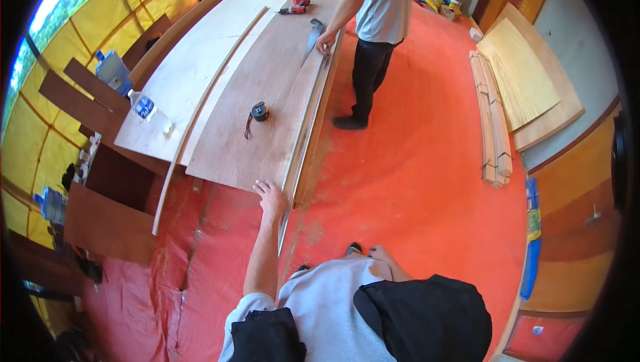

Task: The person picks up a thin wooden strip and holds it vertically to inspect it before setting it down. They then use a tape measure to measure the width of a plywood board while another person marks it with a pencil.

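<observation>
My left hand (270, 199) lies at the near right corner of a brown wooden board (230, 119), fingers spread over its edge. Beside that hand a long metal strip (303, 142) runs along the board's right side and sticks out past the near end. A black tape measure (259, 111) with a wrist strap rests on the board. Low at my side hangs my right hand (380, 253), apart from the board; its fingers are too small to read. At the far end, a co-worker's hand (325, 43) touches the board's right edge near a handsaw (313, 34).
The co-worker (380, 15) stands right of the board. Red drills (297, 5) lie farther back. A plastic bottle (142, 105) and a long wooden strip (210, 105) lie to the left. Bundled timber (490, 119) rests on the red floor (413, 182), with panels (527, 69) against the wall.
</observation>
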{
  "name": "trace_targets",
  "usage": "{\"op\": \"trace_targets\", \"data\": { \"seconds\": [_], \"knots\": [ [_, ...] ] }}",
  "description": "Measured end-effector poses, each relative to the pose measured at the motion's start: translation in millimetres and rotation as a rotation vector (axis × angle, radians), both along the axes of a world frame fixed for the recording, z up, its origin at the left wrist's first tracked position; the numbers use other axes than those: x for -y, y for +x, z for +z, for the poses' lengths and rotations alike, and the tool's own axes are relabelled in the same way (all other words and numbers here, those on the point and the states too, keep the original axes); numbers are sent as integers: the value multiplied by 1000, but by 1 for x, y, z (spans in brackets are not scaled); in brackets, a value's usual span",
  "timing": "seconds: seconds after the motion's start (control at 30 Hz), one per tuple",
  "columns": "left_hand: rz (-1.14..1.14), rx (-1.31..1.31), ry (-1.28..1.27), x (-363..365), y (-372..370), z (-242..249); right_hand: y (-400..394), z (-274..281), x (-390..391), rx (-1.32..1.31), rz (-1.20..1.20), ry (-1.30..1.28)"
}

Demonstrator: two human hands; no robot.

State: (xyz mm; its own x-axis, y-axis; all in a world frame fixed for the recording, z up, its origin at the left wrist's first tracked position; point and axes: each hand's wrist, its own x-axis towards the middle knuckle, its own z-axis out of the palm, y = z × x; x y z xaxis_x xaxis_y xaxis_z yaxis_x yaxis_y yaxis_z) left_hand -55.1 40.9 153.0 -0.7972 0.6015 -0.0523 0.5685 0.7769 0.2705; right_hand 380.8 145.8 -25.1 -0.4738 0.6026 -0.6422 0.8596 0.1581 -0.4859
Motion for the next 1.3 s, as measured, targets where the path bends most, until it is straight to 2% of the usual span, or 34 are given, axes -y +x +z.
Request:
{"op": "trace_targets", "data": {
  "seconds": [0.1,0.27,0.57,0.6,0.7,0.73,0.77,0.8,0.87,0.97,1.0,1.1,1.2,1.3],
  "knots": [
    [-9,-25,13,1,-2,-5,-3,5,2,-23,-112,-66],
    [15,78,66,3,5,9,-4,16,2,-97,-128,-46],
    [-24,40,77,11,8,6,-13,36,-4,-110,-174,-79],
    [-26,28,162,17,7,-4,-17,37,-6,-95,-156,-68],
    [-61,-24,402,47,19,-21,-34,31,-19,-325,-212,40],
    [-91,-51,465,60,33,-15,-40,39,-25,-477,-265,-68],
    [-45,9,395,72,52,2,-48,51,-31,-627,-315,-180],
    [0,71,323,83,72,23,-58,77,-35,-775,-365,-296],
    [14,46,213,106,91,24,-78,191,-40,-922,-319,-447],
    [112,158,127,112,106,38,-105,309,-48,-1244,-134,-573],
    [157,223,112,111,109,40,-113,338,-49,-1337,-29,-568],
    [137,169,149,108,106,28,-134,421,-39,-1637,214,-599],
    [169,182,176,104,114,40,-149,476,-30,-1811,577,-507],
    [189,242,196,99,123,51,-143,523,-12,-1870,794,-587]
  ]
}}
